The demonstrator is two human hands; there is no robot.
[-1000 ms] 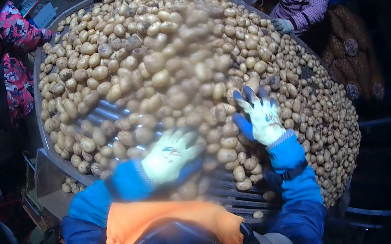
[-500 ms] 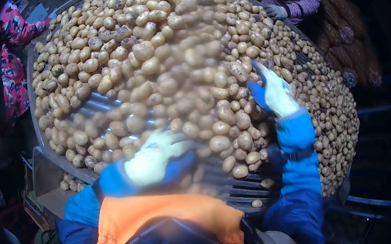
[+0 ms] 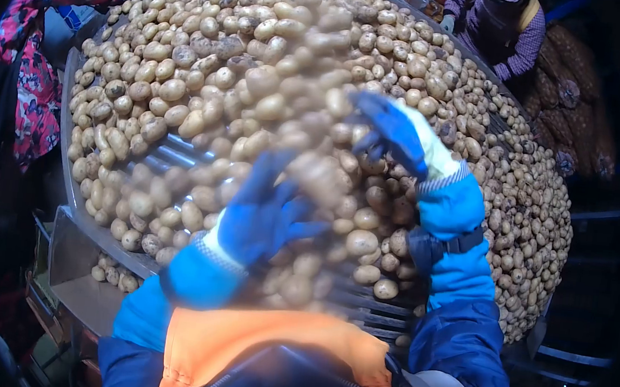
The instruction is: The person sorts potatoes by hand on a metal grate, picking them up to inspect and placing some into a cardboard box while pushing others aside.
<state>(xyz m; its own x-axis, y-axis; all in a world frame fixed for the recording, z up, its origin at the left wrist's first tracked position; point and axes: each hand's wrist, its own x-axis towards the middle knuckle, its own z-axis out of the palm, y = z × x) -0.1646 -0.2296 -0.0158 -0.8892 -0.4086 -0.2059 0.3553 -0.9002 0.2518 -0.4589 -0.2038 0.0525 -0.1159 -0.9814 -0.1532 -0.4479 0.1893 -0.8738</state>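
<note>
A broad heap of potatoes (image 3: 163,90) covers a slatted metal table, and some in the middle are smeared by motion. My left hand (image 3: 257,214), in a white glove with a blue palm, hovers over the near middle of the heap. Its fingers are spread, with nothing held between them, and slightly blurred. Farther to the right is my right hand (image 3: 409,136) in a matching glove, blue palm turned to the left. Its fingers are loosely bent and apart, just above the potatoes, holding nothing I can see.
Bare slats (image 3: 380,316) show at the table's near edge. A raised metal rim (image 3: 71,133) runs along the left. A person in a pink patterned sleeve (image 3: 43,56) stands at the left, another in purple checks (image 3: 521,53) at the far right. Net sacks (image 3: 572,107) are stacked behind.
My left hand has risen and turned so its blue palm shows. My right hand has shifted left and turned its palm inward. Potatoes in the middle have moved.
</note>
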